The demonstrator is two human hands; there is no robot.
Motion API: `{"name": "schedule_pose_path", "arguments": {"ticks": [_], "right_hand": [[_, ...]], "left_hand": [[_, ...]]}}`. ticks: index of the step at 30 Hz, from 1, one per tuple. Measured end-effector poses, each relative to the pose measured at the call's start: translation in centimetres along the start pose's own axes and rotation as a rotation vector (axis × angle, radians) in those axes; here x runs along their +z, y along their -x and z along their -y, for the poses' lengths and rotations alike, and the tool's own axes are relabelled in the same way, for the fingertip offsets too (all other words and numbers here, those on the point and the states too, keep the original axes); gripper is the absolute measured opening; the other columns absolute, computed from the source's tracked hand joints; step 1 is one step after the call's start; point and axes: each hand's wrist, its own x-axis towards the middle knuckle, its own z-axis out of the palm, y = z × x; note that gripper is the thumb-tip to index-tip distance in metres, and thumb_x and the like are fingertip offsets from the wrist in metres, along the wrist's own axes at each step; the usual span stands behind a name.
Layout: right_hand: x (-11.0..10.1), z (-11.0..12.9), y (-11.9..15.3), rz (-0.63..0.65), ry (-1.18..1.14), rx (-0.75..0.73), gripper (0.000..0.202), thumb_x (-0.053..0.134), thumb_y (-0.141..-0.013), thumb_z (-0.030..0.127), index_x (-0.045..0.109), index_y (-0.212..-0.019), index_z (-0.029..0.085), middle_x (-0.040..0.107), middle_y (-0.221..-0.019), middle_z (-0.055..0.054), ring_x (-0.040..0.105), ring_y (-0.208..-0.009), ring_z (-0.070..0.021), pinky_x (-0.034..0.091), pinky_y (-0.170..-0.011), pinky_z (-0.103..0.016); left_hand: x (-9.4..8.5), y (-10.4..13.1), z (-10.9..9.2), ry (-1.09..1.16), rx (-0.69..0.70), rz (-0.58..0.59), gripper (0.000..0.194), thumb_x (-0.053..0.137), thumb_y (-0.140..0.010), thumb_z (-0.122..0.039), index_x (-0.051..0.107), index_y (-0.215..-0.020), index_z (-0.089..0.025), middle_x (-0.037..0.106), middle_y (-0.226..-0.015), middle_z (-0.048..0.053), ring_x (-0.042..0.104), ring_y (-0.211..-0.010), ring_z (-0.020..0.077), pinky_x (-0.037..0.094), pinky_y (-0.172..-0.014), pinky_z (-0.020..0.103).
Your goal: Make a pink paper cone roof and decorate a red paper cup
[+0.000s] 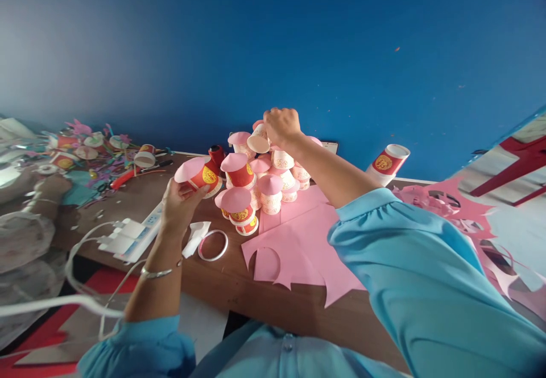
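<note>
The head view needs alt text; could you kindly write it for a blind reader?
A person's left hand holds a pink-topped red cup; the right hand holds a tilted pale cup by other pink-topped cups, near cut pink sheets.

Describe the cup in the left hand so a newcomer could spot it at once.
Under the blue wall, find the cup cluster on the brown table. At its left, the left hand holds a red, pink-topped cup. It is tilted; similar red cups beside it stand straight.
</note>
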Motion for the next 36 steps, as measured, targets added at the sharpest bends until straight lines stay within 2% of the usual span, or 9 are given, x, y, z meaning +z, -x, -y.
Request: {"name": "schedule_pose_path", "arguments": {"ticks": [3,5,10,14,17,20,25,32,36], "right_hand": [[-1.2,0.1,0.3,0.027,-0.007,0.150,0.033,0.045,-0.105,0.022,0.072,-0.123,0.014,0.076,-0.122,-0.022,0.072,-0.111,-0.0368,0.053,-0.094,-0.048],[-1.9,-0.1,0.3,0.000,-0.024,0.195,0.037,0.040,-0.105,0.018,0.070,-0.126,0.015,0.075,-0.124,-0.021,0.072,-0.111,-0.0370,0.052,-0.092,-0.048],[-2.4,-1.8,-0.1,-0.167,-0.085,0.268,0.038,0.035,-0.107,0.021,0.064,-0.131,0.014,0.074,-0.120,-0.020,0.070,-0.110,-0.0383,0.053,-0.091,-0.050],[-2.3,-4.2,-0.4,-0.284,-0.164,0.285,0.037,0.032,-0.108,0.022,0.062,-0.129,0.016,0.074,-0.117,-0.018,0.070,-0.110,-0.0374,0.055,-0.091,-0.050],[-2.7,-5.9,0.2,-0.343,-0.229,0.313,0.032,0.036,-0.108,0.024,0.064,-0.124,0.019,0.074,-0.118,-0.016,0.071,-0.110,-0.0346,0.056,-0.090,-0.048],[-3.4,-7.0,1.6,-0.431,-0.280,0.301,0.026,0.043,-0.108,0.029,0.066,-0.116,0.022,0.075,-0.114,-0.013,0.072,-0.108,-0.0321,0.056,-0.091,-0.046],[-4.0,-7.8,5.0,-0.522,-0.364,0.236,0.023,0.048,-0.106,0.029,0.068,-0.114,0.022,0.077,-0.108,-0.010,0.074,-0.100,-0.0266,0.057,-0.084,-0.040],[-4.1,-7.7,8.9,-0.508,-0.408,0.263,0.021,0.051,-0.101,0.024,0.071,-0.108,0.023,0.079,-0.104,-0.009,0.075,-0.090,-0.0216,0.058,-0.075,-0.034],[-4.2,-8.0,9.6,-0.519,-0.449,0.300,0.020,0.054,-0.100,0.026,0.073,-0.107,0.024,0.080,-0.103,-0.008,0.074,-0.085,-0.0213,0.058,-0.073,-0.033]], "left_hand": [[0.2,-0.1,-0.1,0.002,0.013,0.000,0.068,0.095,-0.060,-0.037,0.071,-0.123,-0.023,0.082,-0.116,0.009,0.079,-0.109,0.0306,0.065,-0.099,0.047],[0.2,-0.2,0.0,-0.019,0.022,-0.004,0.068,0.095,-0.062,-0.037,0.072,-0.124,-0.023,0.082,-0.117,0.009,0.079,-0.109,0.0304,0.065,-0.099,0.048],[-0.1,-0.7,0.0,-0.026,0.036,0.001,0.067,0.094,-0.061,-0.040,0.072,-0.122,-0.023,0.081,-0.119,0.010,0.077,-0.111,0.0320,0.062,-0.103,0.051],[0.4,-1.8,-1.5,-0.003,0.066,0.011,0.064,0.094,-0.061,-0.039,0.071,-0.119,-0.022,0.079,-0.126,0.010,0.075,-0.115,0.0303,0.060,-0.106,0.047],[1.4,-3.5,-3.0,0.071,0.114,0.073,0.067,0.093,-0.063,-0.037,0.070,-0.122,-0.018,0.079,-0.126,0.010,0.075,-0.113,0.0259,0.059,-0.104,0.040],[2.9,-6.1,-4.1,0.096,0.144,0.111,0.072,0.096,-0.057,-0.036,0.071,-0.121,-0.016,0.081,-0.115,0.009,0.074,-0.105,0.0236,0.061,-0.094,0.037],[5.7,-9.7,-5.2,0.128,0.137,0.196,0.067,0.097,-0.052,-0.038,0.072,-0.111,-0.019,0.081,-0.109,0.007,0.075,-0.097,0.0237,0.063,-0.086,0.037],[8.8,-10.4,-6.4,0.077,0.109,0.487,0.066,0.098,-0.051,-0.035,0.075,-0.109,-0.017,0.082,-0.111,0.012,0.078,-0.102,0.0295,0.064,-0.088,0.040],[9.6,-10.3,-7.0,0.006,0.136,0.550,0.071,0.100,-0.053,-0.039,0.076,-0.116,-0.018,0.081,-0.117,0.013,0.078,-0.105,0.0316,0.065,-0.090,0.044]]}}
